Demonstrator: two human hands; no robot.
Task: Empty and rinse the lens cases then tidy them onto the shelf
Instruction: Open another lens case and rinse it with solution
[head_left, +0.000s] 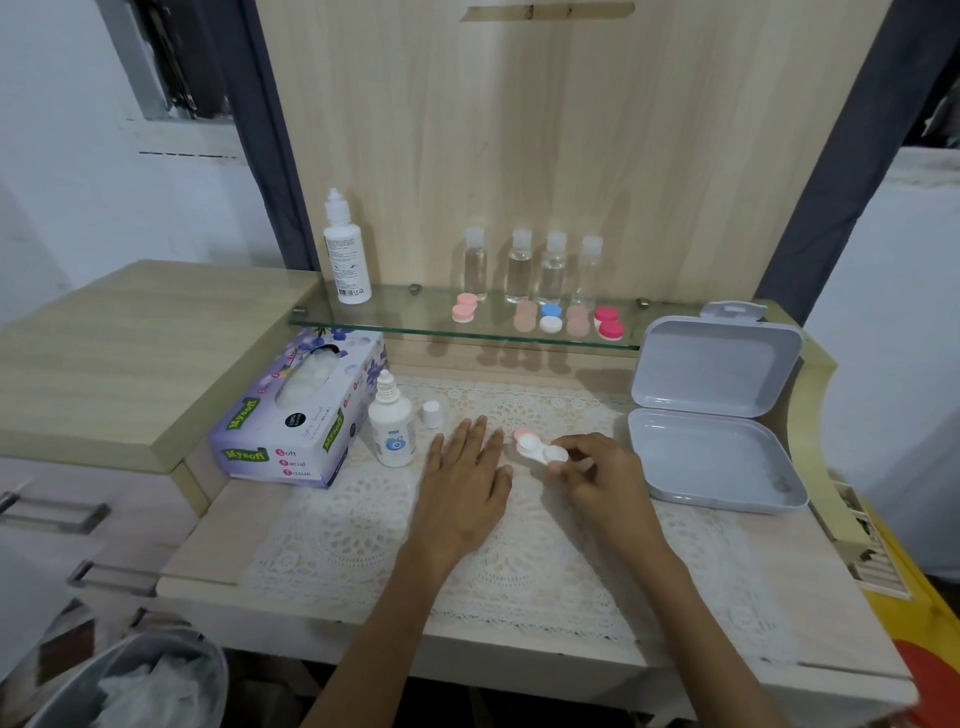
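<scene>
So right hand (589, 465) pinches the white lens case (541, 451), left hand (467, 467) lies flat, holding nothing. Probably mid-capping; next it needs lifting onto the glass shelf (410, 317).

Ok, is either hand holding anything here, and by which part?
The right hand pinches the white lens case at its right end; the left hand lies flat on the lace mat, holding nothing.
</scene>
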